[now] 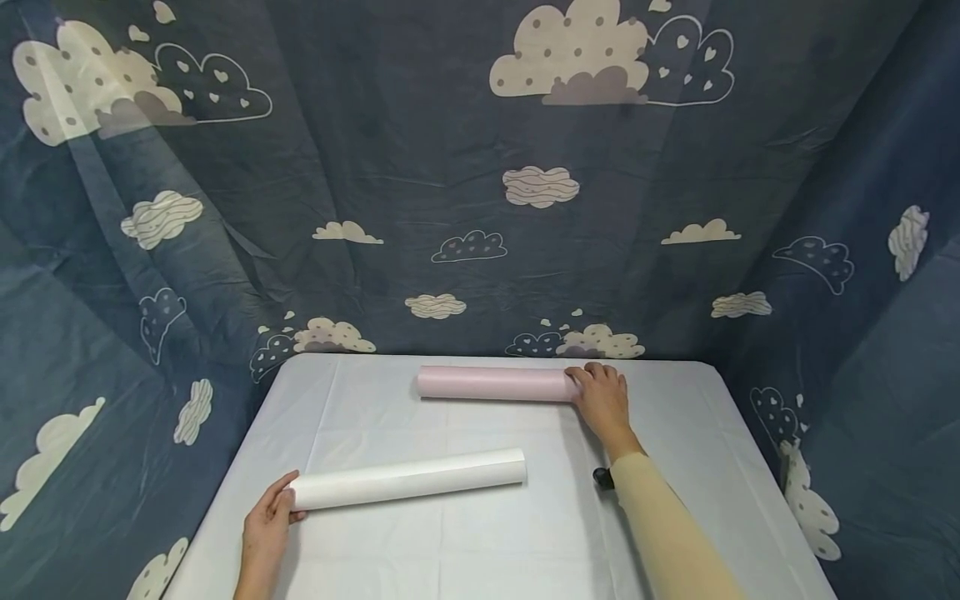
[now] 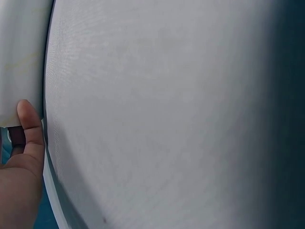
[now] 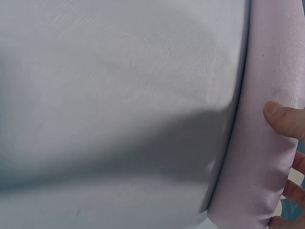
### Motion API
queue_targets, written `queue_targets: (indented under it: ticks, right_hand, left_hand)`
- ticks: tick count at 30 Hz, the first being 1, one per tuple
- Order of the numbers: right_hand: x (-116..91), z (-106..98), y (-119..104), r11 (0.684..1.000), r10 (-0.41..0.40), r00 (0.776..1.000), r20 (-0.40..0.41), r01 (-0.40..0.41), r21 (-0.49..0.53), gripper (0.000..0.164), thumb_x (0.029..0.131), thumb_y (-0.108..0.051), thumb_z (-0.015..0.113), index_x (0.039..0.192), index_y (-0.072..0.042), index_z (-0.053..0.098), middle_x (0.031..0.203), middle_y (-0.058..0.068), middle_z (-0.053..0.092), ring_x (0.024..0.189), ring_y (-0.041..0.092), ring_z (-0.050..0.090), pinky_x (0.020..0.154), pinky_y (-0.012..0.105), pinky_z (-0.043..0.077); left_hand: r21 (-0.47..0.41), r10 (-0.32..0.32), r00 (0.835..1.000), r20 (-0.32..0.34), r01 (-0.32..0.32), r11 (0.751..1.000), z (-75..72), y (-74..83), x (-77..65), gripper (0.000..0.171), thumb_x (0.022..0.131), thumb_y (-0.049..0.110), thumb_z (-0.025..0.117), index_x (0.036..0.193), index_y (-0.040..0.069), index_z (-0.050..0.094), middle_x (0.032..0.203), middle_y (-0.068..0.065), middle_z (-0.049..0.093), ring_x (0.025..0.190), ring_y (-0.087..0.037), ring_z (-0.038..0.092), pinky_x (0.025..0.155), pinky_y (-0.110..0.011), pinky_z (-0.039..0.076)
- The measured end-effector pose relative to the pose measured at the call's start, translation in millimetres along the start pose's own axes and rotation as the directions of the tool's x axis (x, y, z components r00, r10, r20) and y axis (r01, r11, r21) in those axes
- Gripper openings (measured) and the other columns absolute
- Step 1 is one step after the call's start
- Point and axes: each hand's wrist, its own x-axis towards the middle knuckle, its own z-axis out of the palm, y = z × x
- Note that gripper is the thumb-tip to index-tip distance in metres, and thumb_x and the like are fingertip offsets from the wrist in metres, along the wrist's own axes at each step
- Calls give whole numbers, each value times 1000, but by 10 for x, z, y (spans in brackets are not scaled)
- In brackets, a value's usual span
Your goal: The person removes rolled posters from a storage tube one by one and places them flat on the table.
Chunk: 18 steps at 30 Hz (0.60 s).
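Note:
A white roll (image 1: pixel 412 479) lies at a slight slant across the near part of the table. My left hand (image 1: pixel 267 527) pinches its left end, and in the left wrist view the thumb (image 2: pixel 30 119) presses on the roll's edge. Farther back, a pink roll (image 1: pixel 491 384) lies nearly level near the table's far edge. My right hand (image 1: pixel 603 404) holds the pink roll by its right end from above. In the right wrist view, the thumb (image 3: pixel 284 119) is on the near side of the pink roll and the other fingers are on its far side.
Both rolls are on a table with a white cover (image 1: pixel 375 550). Dark blue cloth with a cloud pattern (image 1: pixel 420 150) hangs behind the table and along both sides. A small black object (image 1: pixel 603 478) shows at the right wrist, beside the pale yellow sleeve (image 1: pixel 667 525).

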Motion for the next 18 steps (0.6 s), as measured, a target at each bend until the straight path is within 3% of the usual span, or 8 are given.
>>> queue_targets:
  ticks: [10, 18]
  right_hand:
    - [69, -1, -102, 1000, -21, 999, 31, 21, 0, 50, 93, -24, 83, 140, -27, 66, 144, 16, 59, 140, 44, 48, 121, 68, 34]
    - [67, 1, -123, 999, -46, 999, 8, 46, 11, 52, 92, -23, 84, 140, -26, 66, 143, 16, 59, 139, 45, 49, 121, 69, 34]
  left_hand:
    - [-17, 3, 1000, 4, -3, 1000, -7, -20, 16, 44, 115, 28, 46, 155, 10, 53, 153, -25, 57, 85, 3, 64, 77, -12, 54]
    - [25, -7, 1000, 3, 7, 1000, -19, 4, 1, 46, 115, 31, 45, 156, 11, 52, 153, -25, 57, 84, 3, 65, 78, -11, 54]
